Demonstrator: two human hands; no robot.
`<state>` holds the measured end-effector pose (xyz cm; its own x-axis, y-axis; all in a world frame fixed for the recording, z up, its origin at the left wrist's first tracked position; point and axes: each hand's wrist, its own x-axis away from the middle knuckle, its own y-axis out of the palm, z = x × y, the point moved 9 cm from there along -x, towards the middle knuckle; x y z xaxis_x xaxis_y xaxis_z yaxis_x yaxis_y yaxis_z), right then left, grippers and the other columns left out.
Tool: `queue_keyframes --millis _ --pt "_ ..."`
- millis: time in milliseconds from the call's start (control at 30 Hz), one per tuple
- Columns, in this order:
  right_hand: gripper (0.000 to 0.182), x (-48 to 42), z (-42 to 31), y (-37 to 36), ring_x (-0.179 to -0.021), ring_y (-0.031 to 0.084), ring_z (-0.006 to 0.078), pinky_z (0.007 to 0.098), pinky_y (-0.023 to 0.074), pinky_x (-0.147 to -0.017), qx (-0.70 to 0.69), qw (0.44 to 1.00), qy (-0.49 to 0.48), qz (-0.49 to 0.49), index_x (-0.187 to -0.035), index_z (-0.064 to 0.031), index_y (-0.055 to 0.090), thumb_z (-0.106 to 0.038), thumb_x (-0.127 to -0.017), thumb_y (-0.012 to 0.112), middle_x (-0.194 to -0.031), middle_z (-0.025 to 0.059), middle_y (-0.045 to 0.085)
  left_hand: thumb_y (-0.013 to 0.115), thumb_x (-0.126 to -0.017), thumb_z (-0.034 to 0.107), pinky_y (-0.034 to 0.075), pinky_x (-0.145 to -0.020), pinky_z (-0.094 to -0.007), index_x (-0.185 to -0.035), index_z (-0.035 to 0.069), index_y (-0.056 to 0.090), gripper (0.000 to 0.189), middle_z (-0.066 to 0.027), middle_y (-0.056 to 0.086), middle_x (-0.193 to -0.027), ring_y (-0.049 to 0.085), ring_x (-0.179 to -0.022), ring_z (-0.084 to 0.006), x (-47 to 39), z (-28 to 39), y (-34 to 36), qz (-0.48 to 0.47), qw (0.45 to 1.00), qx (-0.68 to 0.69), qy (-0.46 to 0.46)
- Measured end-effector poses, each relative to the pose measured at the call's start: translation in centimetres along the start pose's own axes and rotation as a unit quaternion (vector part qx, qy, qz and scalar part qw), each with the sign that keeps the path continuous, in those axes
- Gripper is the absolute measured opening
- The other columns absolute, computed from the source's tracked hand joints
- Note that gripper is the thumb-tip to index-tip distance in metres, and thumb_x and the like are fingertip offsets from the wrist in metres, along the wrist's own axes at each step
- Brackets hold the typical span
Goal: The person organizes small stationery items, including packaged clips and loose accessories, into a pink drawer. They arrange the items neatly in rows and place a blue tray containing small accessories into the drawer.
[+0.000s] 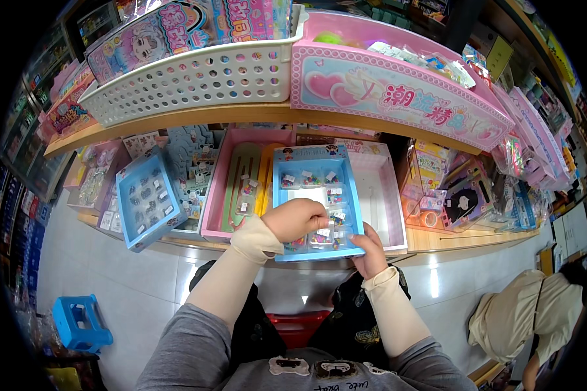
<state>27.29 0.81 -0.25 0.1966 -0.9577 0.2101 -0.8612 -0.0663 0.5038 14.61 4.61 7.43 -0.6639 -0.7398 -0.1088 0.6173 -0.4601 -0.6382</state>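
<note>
A light-blue display box (353, 195) lies in front of me with several small clear cases of colorful beads along its edges. My right hand (368, 249) grips its lower right corner, thumb over the rim. My left hand (298, 217) reaches over the box, its fingertips at a small clear case of beads (321, 236) near the lower edge; whether they pinch it is hard to tell. Left of the box, two small clear cases (246, 195) lie on green items in a pink box (215, 215). A second blue box (149, 195) with several small cases stands tilted farther left.
Above runs a wooden shelf (264, 114) with a white perforated basket (186, 83) and a pink printed box (396, 93). A pink-and-white box (379, 195) is at right. A blue stool (82, 322) stands on the floor at left. Another person (528, 313) is at lower right.
</note>
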Motion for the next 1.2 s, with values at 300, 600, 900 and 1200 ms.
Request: queue_keyframes --millis 300,600,900,1200 --pt "0.042 0.0 -0.1 0.1 -0.095 0.054 0.0225 0.035 0.0435 -0.084 -0.006 1.0 -0.002 0.002 -0.115 0.0034 0.043 -0.008 -0.075 0.051 -0.104 0.0131 0.055 0.05 -0.085 0.03 0.042 -0.069 -0.0415 -0.078 0.0 0.055 0.031 -0.0204 0.054 -0.078 0.053 -0.075 -0.0356 0.8 -0.4 1.5 -0.032 0.996 -0.068 -0.053" --pt "0.039 0.2 0.6 -0.9 -0.095 0.054 0.0232 0.0351 0.0428 -0.084 -0.05 0.995 -0.022 0.081 -0.111 0.0052 0.046 -0.008 -0.074 0.051 -0.103 0.0134 0.056 0.044 -0.089 0.028 0.041 -0.069 -0.0421 -0.079 -0.001 0.049 0.032 -0.0201 0.051 -0.077 0.051 -0.075 -0.0362 1.2 -0.1 1.7 0.024 0.991 -0.122 -0.053" --pt "0.039 0.1 0.6 -0.8 -0.093 0.055 0.0228 0.035 0.0427 -0.084 -0.055 0.995 -0.025 0.077 -0.11 0.005 0.047 -0.01 -0.075 0.051 -0.102 0.0131 0.056 0.047 -0.087 0.031 0.042 -0.06 -0.0451 -0.078 -0.002 0.048 0.034 -0.0219 0.053 -0.069 0.053 -0.066 -0.0386 1.6 1.4 0.8 0.06 0.979 -0.179 -0.07" --pt "0.038 0.1 0.5 -0.8 -0.093 0.055 0.0226 0.0346 0.0426 -0.084 -0.059 0.995 -0.03 0.08 -0.108 0.0046 0.047 -0.011 -0.075 0.051 -0.101 0.013 0.056 0.046 -0.087 0.034 0.042 -0.058 -0.0457 -0.078 0.0 0.051 0.035 -0.0207 0.055 -0.062 0.053 -0.061 -0.039 1.1 2.0 1.0 0.054 0.979 -0.194 -0.047"
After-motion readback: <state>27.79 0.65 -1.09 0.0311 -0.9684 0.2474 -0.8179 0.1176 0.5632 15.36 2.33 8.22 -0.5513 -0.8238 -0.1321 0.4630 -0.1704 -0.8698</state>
